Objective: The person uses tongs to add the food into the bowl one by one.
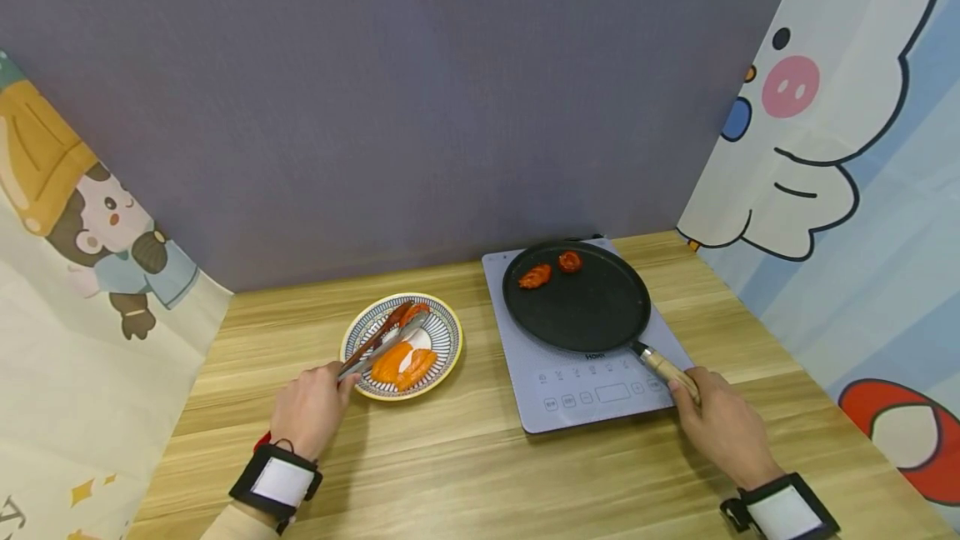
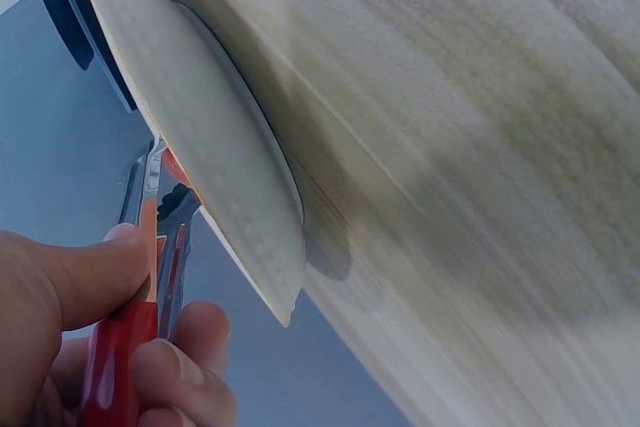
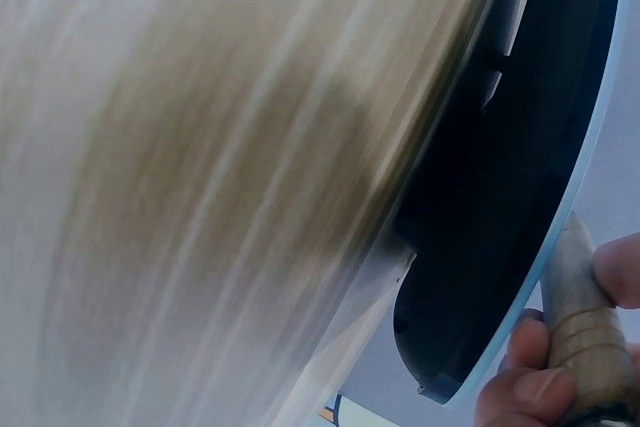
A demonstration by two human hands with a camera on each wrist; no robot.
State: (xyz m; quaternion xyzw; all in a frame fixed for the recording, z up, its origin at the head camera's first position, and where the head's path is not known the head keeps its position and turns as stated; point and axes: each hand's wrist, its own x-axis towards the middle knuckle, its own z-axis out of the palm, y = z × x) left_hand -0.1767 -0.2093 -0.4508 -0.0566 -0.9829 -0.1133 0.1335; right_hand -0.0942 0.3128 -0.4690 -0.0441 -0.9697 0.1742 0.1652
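My left hand [image 1: 309, 408] grips a pair of metal tongs [image 1: 394, 343]; their red handle [image 2: 118, 362] shows in the left wrist view. The tongs' tips reach over a patterned, yellow-rimmed plate [image 1: 458, 340], right at a reddish piece of marinated meat [image 1: 417, 312]. Orange sauced pieces [image 1: 390, 363] lie nearer the plate's front. On the right, my right hand [image 1: 723, 423] holds the wooden handle [image 1: 663, 365] of a flat black frying pan [image 1: 585, 315]. Two red-brown meat pieces [image 1: 536, 276] sit toward the pan's far left side.
Under the pan is a grey induction cooktop [image 1: 536, 407] with touch controls along its front. Plate and cooktop stand on a wood-grain table [image 1: 450, 473]. A grey panel [image 1: 375, 107] rises behind, and cartoon-printed sheets [image 1: 847, 148] flank both sides.
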